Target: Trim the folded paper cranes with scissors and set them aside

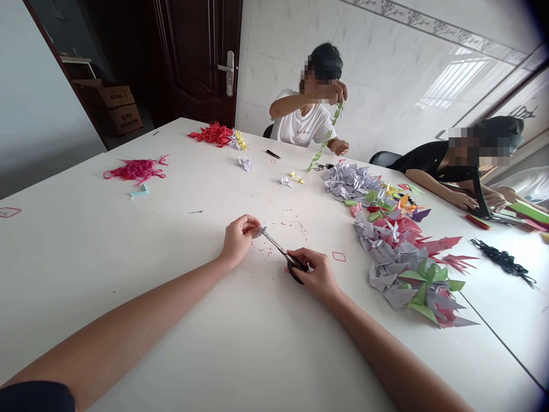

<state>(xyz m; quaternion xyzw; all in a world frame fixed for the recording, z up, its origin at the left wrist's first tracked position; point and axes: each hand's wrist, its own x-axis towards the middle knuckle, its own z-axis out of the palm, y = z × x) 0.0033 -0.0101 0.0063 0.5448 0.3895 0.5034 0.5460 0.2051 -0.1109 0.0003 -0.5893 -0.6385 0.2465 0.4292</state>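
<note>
My left hand (241,237) pinches a small pale paper piece (257,232) above the middle of the white table (171,320). Black-handled scissors (278,247) are in my right hand (316,273), with fingers wrapped round the handles. The scissor tips point away to the left and meet the paper at my left fingertips. Whether the blades are fully closed there is too small to tell. Tiny red and dark scraps (268,250) lie on the table around the blades.
Folded paper cranes (398,246) are heaped at the right. Pink cords (136,170) and a red paper pile (213,134) lie toward the far left. Beyond the table, one person (302,121) lifts a green strand (321,150); another person (433,163) leans over the right side.
</note>
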